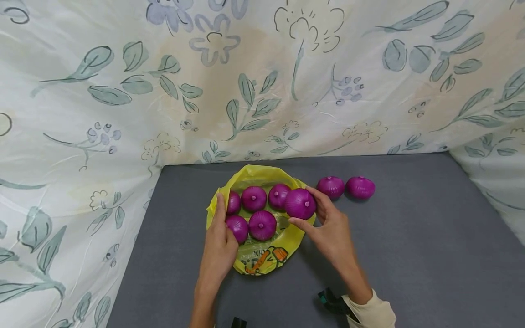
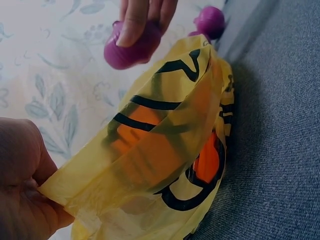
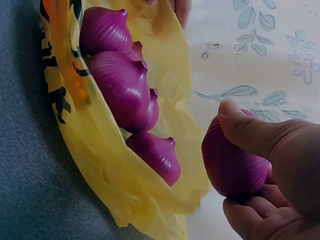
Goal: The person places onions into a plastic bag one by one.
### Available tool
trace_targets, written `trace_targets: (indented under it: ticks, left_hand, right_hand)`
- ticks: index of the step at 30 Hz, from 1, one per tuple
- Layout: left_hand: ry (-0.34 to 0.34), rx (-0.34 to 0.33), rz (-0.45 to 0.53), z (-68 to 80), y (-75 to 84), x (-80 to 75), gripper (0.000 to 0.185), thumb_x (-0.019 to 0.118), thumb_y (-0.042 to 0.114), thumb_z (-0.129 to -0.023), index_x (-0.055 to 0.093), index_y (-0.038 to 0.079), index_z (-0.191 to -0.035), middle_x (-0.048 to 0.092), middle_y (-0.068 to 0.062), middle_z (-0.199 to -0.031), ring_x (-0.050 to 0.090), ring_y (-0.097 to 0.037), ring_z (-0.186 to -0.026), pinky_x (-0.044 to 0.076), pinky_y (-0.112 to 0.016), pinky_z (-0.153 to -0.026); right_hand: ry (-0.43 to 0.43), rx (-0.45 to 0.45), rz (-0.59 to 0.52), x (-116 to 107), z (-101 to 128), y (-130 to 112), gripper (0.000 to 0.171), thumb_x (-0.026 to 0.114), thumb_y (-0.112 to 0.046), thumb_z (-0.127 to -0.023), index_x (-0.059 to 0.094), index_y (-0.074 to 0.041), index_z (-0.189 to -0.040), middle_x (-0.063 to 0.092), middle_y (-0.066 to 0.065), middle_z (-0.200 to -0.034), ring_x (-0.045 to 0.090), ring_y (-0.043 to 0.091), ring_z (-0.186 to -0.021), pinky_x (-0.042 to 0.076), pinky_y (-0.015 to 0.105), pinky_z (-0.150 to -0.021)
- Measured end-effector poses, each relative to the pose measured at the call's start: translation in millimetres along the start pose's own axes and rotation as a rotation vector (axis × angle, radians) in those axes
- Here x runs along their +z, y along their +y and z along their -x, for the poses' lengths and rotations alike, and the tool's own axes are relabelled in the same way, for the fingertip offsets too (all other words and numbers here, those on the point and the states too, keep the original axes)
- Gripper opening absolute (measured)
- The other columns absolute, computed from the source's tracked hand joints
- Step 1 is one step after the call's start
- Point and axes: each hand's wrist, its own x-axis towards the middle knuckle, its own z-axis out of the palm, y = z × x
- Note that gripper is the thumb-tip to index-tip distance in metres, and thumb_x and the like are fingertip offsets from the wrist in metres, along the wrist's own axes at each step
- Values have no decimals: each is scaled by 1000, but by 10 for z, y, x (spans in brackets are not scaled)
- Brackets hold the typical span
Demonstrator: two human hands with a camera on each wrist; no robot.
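A yellow plastic bag (image 1: 293,248) with a printed cartoon lies wide-mouthed on the table, several purple onions inside it, among them one onion (image 1: 262,225) near the middle. My left hand (image 1: 219,246) pinches the bag's left rim between thumb and fingers, as the left wrist view shows at the yellow film (image 2: 95,185). Between the thumb and fingers of my right hand (image 1: 334,232) is another onion (image 1: 301,203), held above the bag's right edge. In the right wrist view this held onion (image 3: 232,157) is apart from the onions in the bag.
Two more onions, one (image 1: 330,187) nearer the bag and one (image 1: 360,187) further right, sit on the dark grey table (image 1: 422,237). A floral cloth (image 1: 262,91) hangs behind the table and at its sides.
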Motion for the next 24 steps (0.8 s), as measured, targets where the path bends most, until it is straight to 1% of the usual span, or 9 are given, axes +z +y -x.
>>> trace_targets:
  ticks: [8, 12, 17, 21, 24]
  left_hand:
    - [-15, -17, 1, -5, 11, -3, 79, 44, -5, -104, 8, 15, -172, 14, 4, -177, 20, -17, -160, 28, -50, -125]
    - [-7, -13, -5, -4, 9, 1, 79, 44, -6, -104, 9, 14, -172, 15, 1, -177, 21, -19, -160, 29, -51, -124]
    - [1, 0, -11, -5, 1, 4, 79, 44, -8, -103, 10, 13, -171, 17, -2, -177, 24, -23, -159, 30, -54, -123]
    - [-1, -1, -7, -8, 5, 4, 80, 45, -7, -103, 10, 13, -171, 17, -2, -176, 24, -23, -159, 30, -53, -123]
    - [-4, -4, -7, -9, 6, 2, 81, 45, -8, -102, 10, 13, -171, 17, -2, -176, 24, -23, -159, 30, -53, -123]
  right_hand:
    - [-53, 6, 3, 82, 7, 12, 87, 96, -25, -78, 54, -13, -153, 63, 13, -147, 58, 25, -138, 49, 38, -106]
    - [-71, -6, -9, 114, 1, 24, 86, 96, -22, -78, 54, -10, -152, 63, 14, -147, 57, 25, -139, 49, 38, -106]
    - [-89, -18, -7, 141, 1, 20, 85, 96, -19, -78, 53, -6, -150, 64, 15, -146, 58, 25, -138, 50, 41, -105]
    - [-98, -22, 30, 159, 1, 36, 86, 96, -19, -78, 52, -6, -151, 63, 15, -147, 59, 26, -137, 51, 40, -105]
    - [-103, -32, 78, 173, 1, 44, 87, 96, -21, -78, 51, -6, -150, 63, 14, -147, 60, 27, -135, 51, 41, -104]
